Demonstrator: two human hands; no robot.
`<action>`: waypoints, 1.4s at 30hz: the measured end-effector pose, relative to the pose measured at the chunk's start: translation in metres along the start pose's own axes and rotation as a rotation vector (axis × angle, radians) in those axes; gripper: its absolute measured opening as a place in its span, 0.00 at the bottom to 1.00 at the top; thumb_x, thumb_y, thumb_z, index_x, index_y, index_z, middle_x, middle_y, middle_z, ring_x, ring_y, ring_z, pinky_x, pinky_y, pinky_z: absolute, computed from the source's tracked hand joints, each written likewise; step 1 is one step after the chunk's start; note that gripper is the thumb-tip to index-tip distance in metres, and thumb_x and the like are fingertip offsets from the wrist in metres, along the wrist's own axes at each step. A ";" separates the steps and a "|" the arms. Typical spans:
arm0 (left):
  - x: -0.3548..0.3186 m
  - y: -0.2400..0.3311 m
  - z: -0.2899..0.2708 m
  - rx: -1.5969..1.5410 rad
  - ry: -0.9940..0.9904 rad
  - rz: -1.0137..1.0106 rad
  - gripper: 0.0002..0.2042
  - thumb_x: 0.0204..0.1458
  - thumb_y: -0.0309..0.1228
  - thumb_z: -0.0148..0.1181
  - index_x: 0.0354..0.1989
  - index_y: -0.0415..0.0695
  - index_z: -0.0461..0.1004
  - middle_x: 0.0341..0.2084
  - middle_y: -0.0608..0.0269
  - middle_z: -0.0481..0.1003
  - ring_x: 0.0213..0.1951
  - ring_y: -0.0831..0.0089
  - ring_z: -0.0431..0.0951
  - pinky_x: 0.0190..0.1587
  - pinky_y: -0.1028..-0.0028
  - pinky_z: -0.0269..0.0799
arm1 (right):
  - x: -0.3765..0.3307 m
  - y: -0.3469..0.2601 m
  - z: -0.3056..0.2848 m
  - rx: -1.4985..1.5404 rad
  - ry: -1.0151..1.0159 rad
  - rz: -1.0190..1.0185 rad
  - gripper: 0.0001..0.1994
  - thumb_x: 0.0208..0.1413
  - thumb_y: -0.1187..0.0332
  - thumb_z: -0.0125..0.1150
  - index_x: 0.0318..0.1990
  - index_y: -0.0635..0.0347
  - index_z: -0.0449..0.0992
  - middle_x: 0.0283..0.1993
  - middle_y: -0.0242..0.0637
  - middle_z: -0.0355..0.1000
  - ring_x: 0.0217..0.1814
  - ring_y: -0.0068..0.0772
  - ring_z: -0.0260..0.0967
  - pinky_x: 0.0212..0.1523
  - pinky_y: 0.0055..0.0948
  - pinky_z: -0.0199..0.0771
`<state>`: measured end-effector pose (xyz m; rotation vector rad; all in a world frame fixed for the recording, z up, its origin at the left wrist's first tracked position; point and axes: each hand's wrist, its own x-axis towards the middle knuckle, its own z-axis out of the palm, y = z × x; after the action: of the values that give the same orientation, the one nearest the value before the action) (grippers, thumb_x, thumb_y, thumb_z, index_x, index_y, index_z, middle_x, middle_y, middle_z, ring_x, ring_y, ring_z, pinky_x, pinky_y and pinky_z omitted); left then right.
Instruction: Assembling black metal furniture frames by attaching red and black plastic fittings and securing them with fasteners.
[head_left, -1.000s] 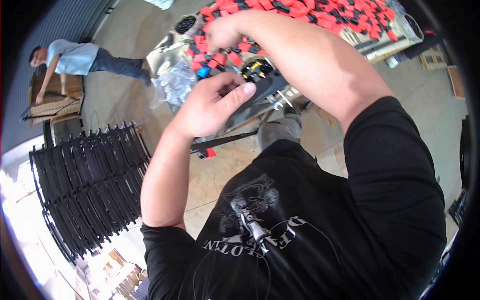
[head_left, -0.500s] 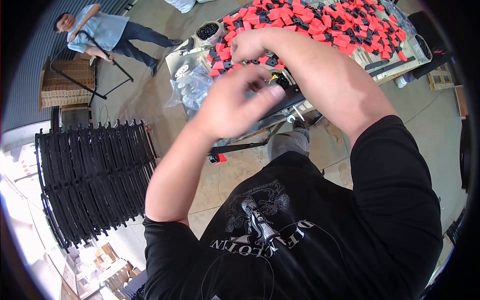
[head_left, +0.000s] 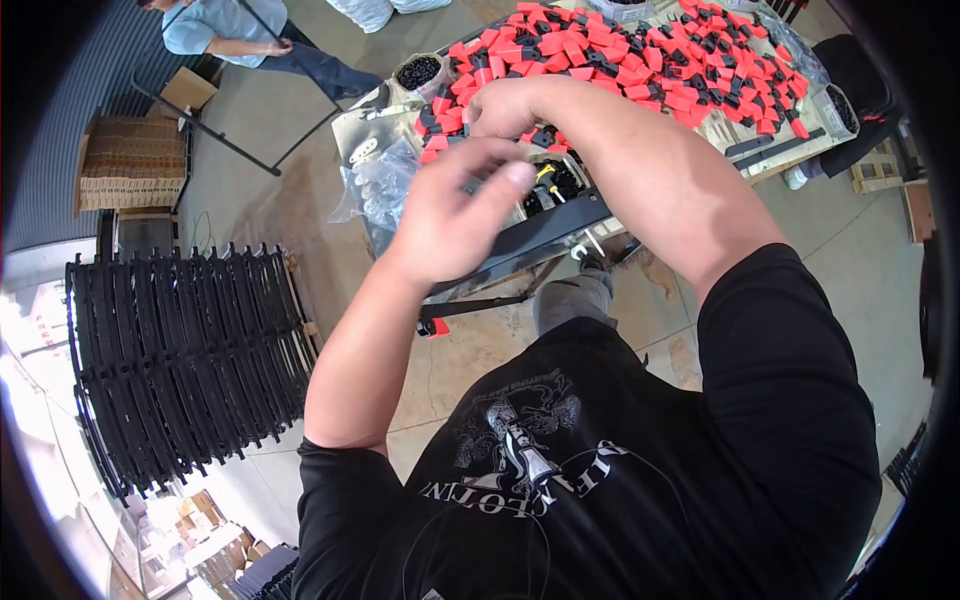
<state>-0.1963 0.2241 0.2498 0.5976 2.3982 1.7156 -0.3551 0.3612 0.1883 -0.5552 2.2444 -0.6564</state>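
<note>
My left hand is above the near left part of the worktable, its thumb apart from its bent fingers and nothing visible in the gap. Farther in, my right hand reaches across with its fingers curled down at the edge of a pile of red and black plastic pieces. Whatever its fingertips hold is hidden. Beside the left thumb are small black parts and a yellow-handled tool. A black bar lies along the near table edge, partly behind my left hand.
Clear plastic bags lie at the table's left, below a tub of black parts. A wrench shows at the near edge. Stacked black frames stand at left. A person holds a black tubular frame beyond.
My left hand has drawn slightly left, uncovering more of the yellow-handled tool and black bar. My right hand stays by the pile. The other person has come nearer the table with the tubular frame.
</note>
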 end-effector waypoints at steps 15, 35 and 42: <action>-0.078 0.030 -0.044 0.428 0.035 -0.107 0.11 0.51 0.19 0.65 0.44 0.40 0.81 0.27 0.62 0.76 0.29 0.70 0.74 0.36 0.72 0.72 | 0.015 0.019 0.003 -0.006 0.016 -0.005 0.22 0.56 0.55 0.67 0.53 0.59 0.80 0.44 0.38 0.80 0.38 0.32 0.75 0.35 0.36 0.75; -0.085 0.015 -0.021 0.663 0.076 0.014 0.11 0.51 0.24 0.69 0.43 0.43 0.82 0.36 0.55 0.80 0.35 0.61 0.81 0.40 0.66 0.78 | 0.013 0.013 0.000 -0.034 0.042 -0.028 0.22 0.56 0.56 0.67 0.53 0.61 0.79 0.39 0.39 0.79 0.31 0.33 0.73 0.30 0.37 0.73; -0.084 0.006 -0.009 0.731 0.100 0.089 0.10 0.51 0.26 0.69 0.42 0.41 0.82 0.37 0.55 0.80 0.38 0.56 0.81 0.43 0.63 0.78 | 0.019 0.018 0.002 0.001 0.040 -0.028 0.23 0.56 0.55 0.67 0.53 0.61 0.79 0.42 0.40 0.79 0.36 0.35 0.75 0.34 0.37 0.75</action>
<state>-0.1209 0.1851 0.2487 0.7084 3.0942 0.8525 -0.3694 0.3636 0.1666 -0.5784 2.2774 -0.6883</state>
